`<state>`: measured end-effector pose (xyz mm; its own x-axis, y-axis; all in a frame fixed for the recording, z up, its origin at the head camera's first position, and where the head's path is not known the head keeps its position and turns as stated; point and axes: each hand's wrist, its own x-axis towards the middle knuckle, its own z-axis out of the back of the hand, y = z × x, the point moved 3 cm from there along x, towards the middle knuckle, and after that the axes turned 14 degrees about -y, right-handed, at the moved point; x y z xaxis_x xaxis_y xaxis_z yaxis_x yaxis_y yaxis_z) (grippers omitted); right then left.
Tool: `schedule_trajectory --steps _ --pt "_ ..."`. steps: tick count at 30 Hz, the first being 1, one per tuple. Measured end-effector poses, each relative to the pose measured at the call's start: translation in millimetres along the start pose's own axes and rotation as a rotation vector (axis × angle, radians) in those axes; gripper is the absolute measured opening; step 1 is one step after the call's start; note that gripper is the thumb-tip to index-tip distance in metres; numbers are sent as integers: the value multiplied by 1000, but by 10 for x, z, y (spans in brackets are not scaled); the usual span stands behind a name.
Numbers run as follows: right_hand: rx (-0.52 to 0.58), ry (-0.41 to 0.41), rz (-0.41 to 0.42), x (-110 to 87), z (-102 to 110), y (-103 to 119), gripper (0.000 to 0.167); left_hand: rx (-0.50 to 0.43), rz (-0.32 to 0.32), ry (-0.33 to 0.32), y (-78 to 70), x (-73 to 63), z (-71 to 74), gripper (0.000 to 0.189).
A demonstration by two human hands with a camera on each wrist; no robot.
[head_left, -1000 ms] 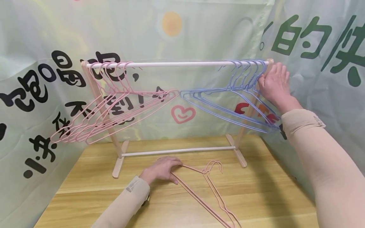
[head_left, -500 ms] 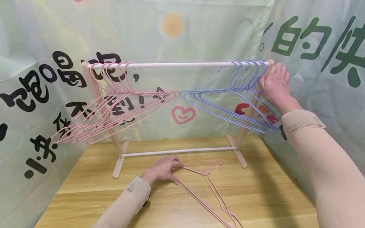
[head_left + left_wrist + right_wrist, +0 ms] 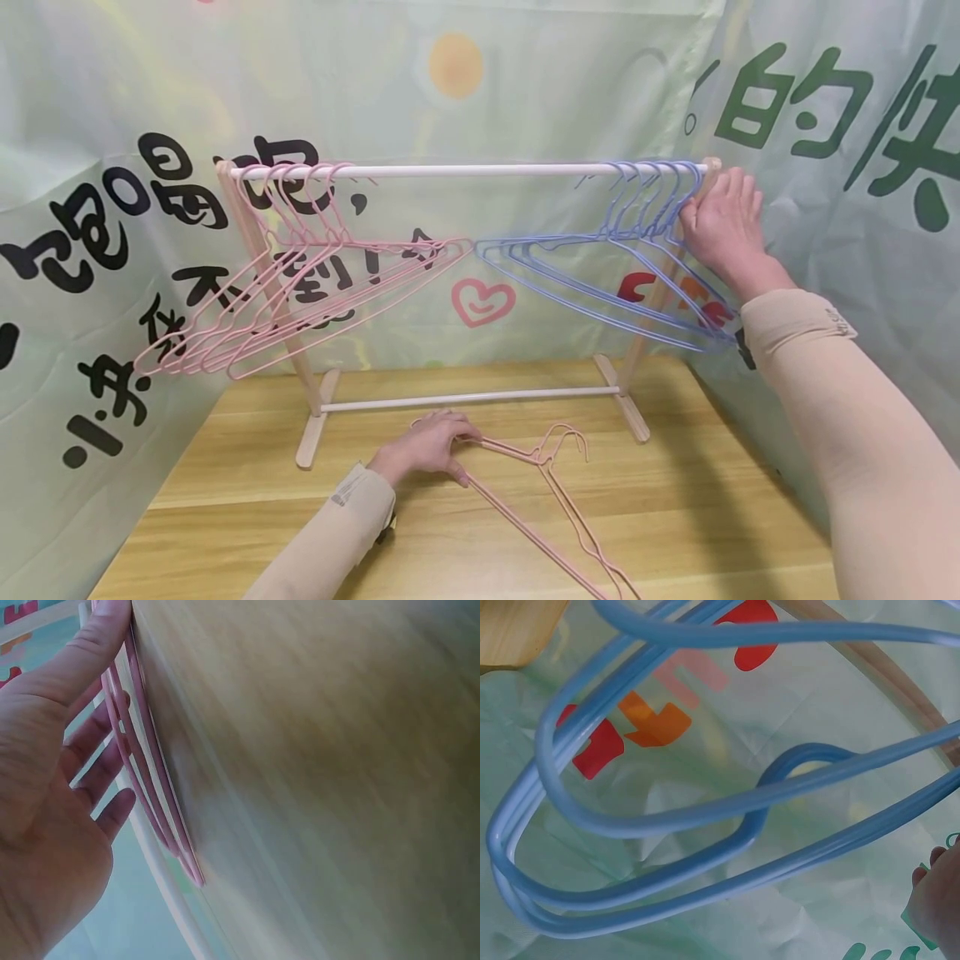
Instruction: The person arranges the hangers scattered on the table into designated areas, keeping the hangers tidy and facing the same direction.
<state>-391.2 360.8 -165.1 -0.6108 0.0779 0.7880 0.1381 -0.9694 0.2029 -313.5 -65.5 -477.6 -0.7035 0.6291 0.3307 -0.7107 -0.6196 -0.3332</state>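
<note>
Pink wire hangers (image 3: 517, 521) lie on the wooden table, and my left hand (image 3: 423, 446) holds their near-left end. In the left wrist view the thumb (image 3: 90, 652) crosses in front of the pink wires, with the fingers (image 3: 97, 761) behind them. My right hand (image 3: 723, 221) is raised against the top of the rack's right post, beside the blue hangers (image 3: 600, 287); its fingers point up, with the thumb near the hooks. The right wrist view shows only a bit of that hand at the lower right edge; the blue wires pass in front of the camera.
A small rack with a white rod (image 3: 465, 171) stands across the table (image 3: 225, 500). Pink hangers (image 3: 300, 333) crowd its left end. A lower white rod (image 3: 465, 398) joins its wooden feet (image 3: 633, 417). Printed cloth (image 3: 405, 100) closes off the back and both sides.
The pink hangers under the left hand have shifted slightly, one upper wire now parting from another near the fingers. Both hands stay almost where they were.
</note>
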Motion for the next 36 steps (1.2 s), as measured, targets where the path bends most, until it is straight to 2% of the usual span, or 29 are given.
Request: schedule_trajectory --steps 10,19,29,36 --pt "11 -11 3 -14 -17 -13 37 -82 71 -3 39 -33 10 72" --pt "12 -13 -8 -23 -24 -32 36 -116 56 -86 34 -66 108 73" --pt "15 -14 9 -27 -20 -16 36 -149 92 -216 -55 -167 382 76" --pt "12 -9 14 -3 -8 3 36 -128 62 -383 -133 -246 635 75"
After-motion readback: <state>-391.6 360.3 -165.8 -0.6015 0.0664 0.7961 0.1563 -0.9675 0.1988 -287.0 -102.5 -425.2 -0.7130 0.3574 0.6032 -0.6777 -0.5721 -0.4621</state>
